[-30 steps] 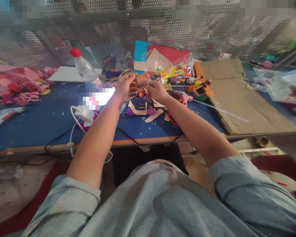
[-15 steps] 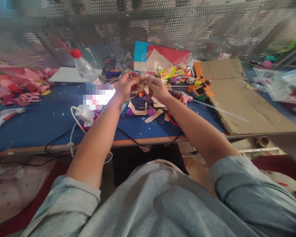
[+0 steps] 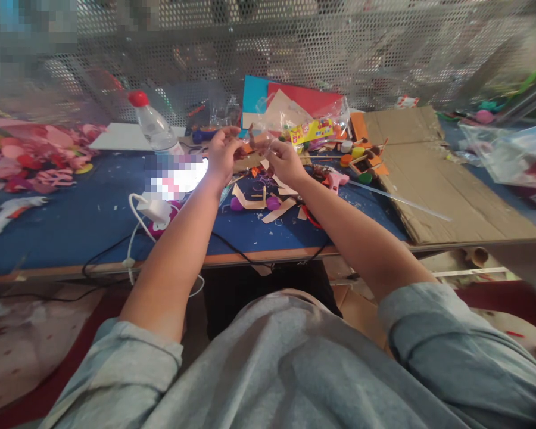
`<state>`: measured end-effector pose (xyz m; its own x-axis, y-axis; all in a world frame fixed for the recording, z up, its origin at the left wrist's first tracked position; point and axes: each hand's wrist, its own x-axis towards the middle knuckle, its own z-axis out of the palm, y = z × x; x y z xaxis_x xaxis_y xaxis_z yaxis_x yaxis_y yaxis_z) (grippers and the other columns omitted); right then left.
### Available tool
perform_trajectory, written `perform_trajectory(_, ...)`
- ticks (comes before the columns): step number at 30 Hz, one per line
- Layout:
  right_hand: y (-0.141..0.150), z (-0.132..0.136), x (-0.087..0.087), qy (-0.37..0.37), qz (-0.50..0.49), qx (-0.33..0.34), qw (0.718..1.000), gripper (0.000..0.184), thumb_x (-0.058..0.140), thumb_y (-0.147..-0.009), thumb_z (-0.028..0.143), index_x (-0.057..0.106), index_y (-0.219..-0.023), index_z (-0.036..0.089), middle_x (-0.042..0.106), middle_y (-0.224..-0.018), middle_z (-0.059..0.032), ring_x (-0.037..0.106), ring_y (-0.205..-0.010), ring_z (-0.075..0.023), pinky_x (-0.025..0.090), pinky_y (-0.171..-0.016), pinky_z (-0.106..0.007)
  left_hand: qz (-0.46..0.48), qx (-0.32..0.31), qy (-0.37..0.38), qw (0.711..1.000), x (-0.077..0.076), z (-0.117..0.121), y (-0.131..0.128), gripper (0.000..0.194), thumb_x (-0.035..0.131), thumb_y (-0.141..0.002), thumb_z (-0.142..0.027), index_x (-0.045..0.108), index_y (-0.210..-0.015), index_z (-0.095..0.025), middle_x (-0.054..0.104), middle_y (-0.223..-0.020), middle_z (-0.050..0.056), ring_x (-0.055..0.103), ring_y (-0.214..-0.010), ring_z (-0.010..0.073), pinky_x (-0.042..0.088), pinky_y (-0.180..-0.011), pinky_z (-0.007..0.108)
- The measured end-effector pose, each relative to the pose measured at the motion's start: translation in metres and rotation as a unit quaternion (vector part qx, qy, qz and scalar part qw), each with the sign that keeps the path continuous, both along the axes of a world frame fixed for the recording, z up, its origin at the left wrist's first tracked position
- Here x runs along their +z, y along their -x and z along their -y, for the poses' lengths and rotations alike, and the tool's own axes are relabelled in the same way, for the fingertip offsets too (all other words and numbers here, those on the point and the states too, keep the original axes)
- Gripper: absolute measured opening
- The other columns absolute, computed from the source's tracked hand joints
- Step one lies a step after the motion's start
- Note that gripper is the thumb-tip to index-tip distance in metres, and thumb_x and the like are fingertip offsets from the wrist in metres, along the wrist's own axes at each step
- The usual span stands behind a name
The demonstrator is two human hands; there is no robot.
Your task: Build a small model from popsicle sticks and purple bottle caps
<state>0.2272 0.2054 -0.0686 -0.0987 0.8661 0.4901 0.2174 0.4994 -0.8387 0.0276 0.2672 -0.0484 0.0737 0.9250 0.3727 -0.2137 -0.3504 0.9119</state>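
Observation:
My left hand (image 3: pixel 226 156) is above the blue table, its fingers curved and apart, with nothing visible held in them. Facing it, my right hand (image 3: pixel 286 162) has its thumb and fingers pinched together. A small brown piece (image 3: pixel 251 136) sticks up in the gap between the hands and seems to belong to what my right fingers grip; its kind is too small to tell. Beneath the hands lie beige cut strips (image 3: pixel 250 199), purple rounded pieces (image 3: pixel 273 203) and purple shreds (image 3: pixel 264 179). A pink glue gun (image 3: pixel 337 180) rests to the right of my right hand.
A bottle with a red cap (image 3: pixel 154 122) and a white plug (image 3: pixel 154 207) with cables stand left of my left arm. Cardboard (image 3: pixel 455 179) covers the right side. Coloured sheets (image 3: pixel 310 98) and a yellow-labelled bag (image 3: pixel 312 131) lie behind. Pink pieces (image 3: pixel 31 155) pile far left.
My hands were close together around a brownish thing. My left fingers have since come apart and drawn slightly away, and the brown piece now stands up between the hands. My right hand stays pinched.

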Motion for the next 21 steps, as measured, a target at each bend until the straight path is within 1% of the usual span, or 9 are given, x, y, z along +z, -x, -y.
perform_trajectory(2, 0.000, 0.002, 0.001, -0.007, -0.015, -0.020, 1.000, 0.020, 0.064, -0.102, 0.037, 0.075, -0.101, 0.021, 0.084, -0.121, -0.0096, 0.060, -0.059, -0.0109, 0.057, -0.054, -0.031, -0.002, -0.015, 0.013, 1.000, 0.001, 0.003, 0.000, 0.026, 0.086, -0.086, -0.026, 0.074, -0.110, -0.028, 0.070, -0.072, -0.004, 0.067, -0.065, 0.0126, 0.052, -0.062, 0.026)
perform_trajectory(4, -0.001, 0.003, 0.003, -0.019, -0.019, -0.041, 0.999, 0.018, 0.065, -0.098, 0.037, 0.074, -0.093, 0.022, 0.085, -0.119, -0.0100, 0.065, -0.068, -0.0137, 0.060, -0.060, -0.030, -0.014, -0.054, 0.032, 0.998, 0.002, 0.007, 0.000, 0.027, 0.085, -0.090, -0.032, 0.075, -0.114, -0.025, 0.072, -0.078, -0.003, 0.072, -0.070, 0.0136, 0.054, -0.065, 0.026)
perform_trajectory(6, -0.002, 0.005, 0.005, -0.035, -0.029, -0.053, 0.998, 0.017, 0.067, -0.096, 0.037, 0.073, -0.090, 0.022, 0.084, -0.113, -0.0106, 0.073, -0.085, -0.0190, 0.064, -0.071, -0.032, -0.025, -0.086, 0.048, 0.995, 0.002, 0.011, -0.001, 0.025, 0.086, -0.094, -0.040, 0.075, -0.110, -0.023, 0.074, -0.083, 0.000, 0.075, -0.073, 0.0145, 0.057, -0.068, 0.026)
perform_trajectory(8, -0.003, 0.006, 0.007, -0.046, -0.037, -0.051, 0.997, 0.016, 0.067, -0.095, 0.035, 0.073, -0.089, 0.021, 0.083, -0.107, -0.0110, 0.075, -0.094, -0.0220, 0.066, -0.078, -0.034, -0.029, -0.086, 0.055, 0.994, 0.003, 0.015, -0.003, 0.025, 0.089, -0.095, -0.042, 0.074, -0.101, -0.022, 0.076, -0.086, 0.001, 0.075, -0.073, 0.0136, 0.058, -0.068, 0.026)
perform_trajectory(11, -0.002, 0.008, 0.008, -0.030, -0.037, -0.045, 0.998, 0.016, 0.067, -0.095, 0.034, 0.075, -0.091, 0.021, 0.083, -0.104, -0.0106, 0.069, -0.079, -0.0182, 0.062, -0.070, -0.033, -0.022, -0.053, 0.064, 0.996, 0.005, 0.017, -0.004, 0.022, 0.090, -0.095, -0.034, 0.072, -0.092, -0.022, 0.076, -0.082, 0.000, 0.073, -0.069, 0.0124, 0.057, -0.068, 0.025)
perform_trajectory(14, -0.002, 0.009, 0.009, -0.014, -0.036, -0.051, 0.998, 0.021, 0.068, -0.097, 0.040, 0.078, -0.099, 0.021, 0.084, -0.110, -0.0110, 0.061, -0.067, -0.0143, 0.055, -0.060, -0.031, -0.002, -0.038, 0.078, 0.996, 0.009, 0.019, -0.002, 0.020, 0.085, -0.102, -0.032, 0.071, -0.091, -0.022, 0.075, -0.081, -0.001, 0.074, -0.068, 0.0118, 0.058, -0.068, 0.025)
perform_trajectory(16, -0.001, 0.009, 0.009, -0.010, -0.033, -0.043, 0.998, 0.027, 0.070, -0.099, 0.046, 0.078, -0.102, 0.021, 0.085, -0.115, -0.0119, 0.060, -0.066, -0.0142, 0.053, -0.057, -0.031, -0.003, -0.053, 0.086, 0.995, 0.011, 0.020, -0.003, 0.023, 0.082, -0.105, -0.037, 0.071, -0.092, -0.022, 0.078, -0.086, 0.000, 0.074, -0.068, 0.0108, 0.058, -0.068, 0.023)
perform_trajectory(18, 0.000, 0.010, 0.009, -0.013, -0.024, -0.026, 0.999, 0.031, 0.072, -0.099, 0.053, 0.078, -0.099, 0.022, 0.085, -0.119, -0.0130, 0.058, -0.066, -0.0143, 0.053, -0.057, -0.031, -0.016, -0.066, 0.089, 0.994, 0.012, 0.023, -0.004, 0.026, 0.084, -0.105, -0.041, 0.072, -0.093, -0.022, 0.079, -0.087, 0.001, 0.073, -0.068, 0.0100, 0.057, -0.065, 0.021)
perform_trajectory(21, 0.001, 0.009, 0.008, -0.027, -0.012, -0.011, 0.999, 0.032, 0.073, -0.100, 0.054, 0.077, -0.097, 0.022, 0.084, -0.112, -0.0121, 0.056, -0.066, -0.0141, 0.055, -0.059, -0.032, -0.026, -0.060, 0.084, 0.994, 0.013, 0.026, -0.006, 0.025, 0.088, -0.103, -0.036, 0.071, -0.090, -0.022, 0.079, -0.083, 0.000, 0.073, -0.067, 0.0099, 0.056, -0.062, 0.020)
